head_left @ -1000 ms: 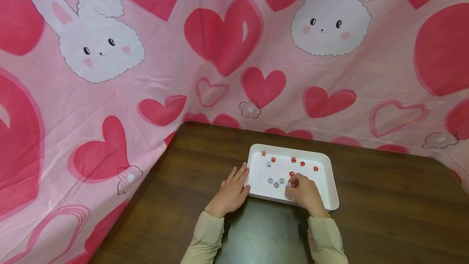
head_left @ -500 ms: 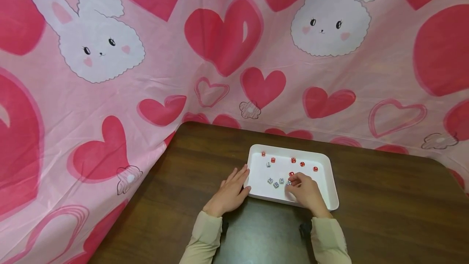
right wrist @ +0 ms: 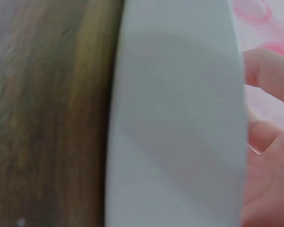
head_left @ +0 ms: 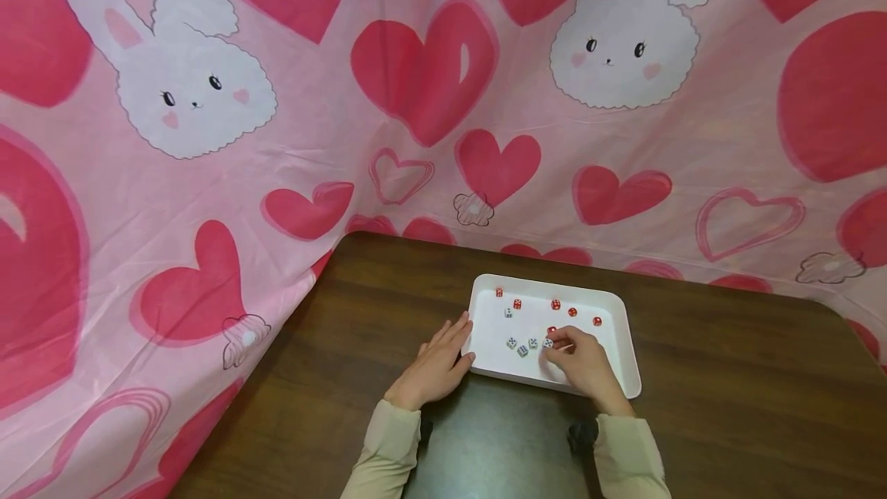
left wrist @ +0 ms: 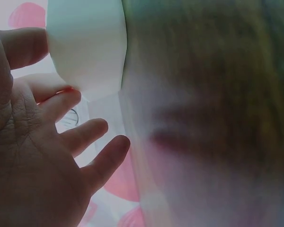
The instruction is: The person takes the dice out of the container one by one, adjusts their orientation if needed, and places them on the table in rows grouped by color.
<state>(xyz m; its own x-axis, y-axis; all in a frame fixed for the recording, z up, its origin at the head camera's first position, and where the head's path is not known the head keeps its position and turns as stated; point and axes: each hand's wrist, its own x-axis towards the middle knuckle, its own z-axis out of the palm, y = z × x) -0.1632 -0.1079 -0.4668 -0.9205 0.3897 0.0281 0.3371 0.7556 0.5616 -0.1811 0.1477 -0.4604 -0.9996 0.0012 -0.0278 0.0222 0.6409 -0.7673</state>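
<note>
Four white dice (head_left: 523,351) and six red dice (head_left: 556,304) lie in the tray (head_left: 485,329) on the table (head_left: 728,368), one red die partly covered by the right hand (head_left: 580,362). I see that hand pinching a fifth white die (head_left: 547,343), but cannot tell whether it touches the tray floor. The left hand (head_left: 433,368) rests straight-fingered at the tray's left edge; my right wrist view hides the dice behind the tray wall.
</note>
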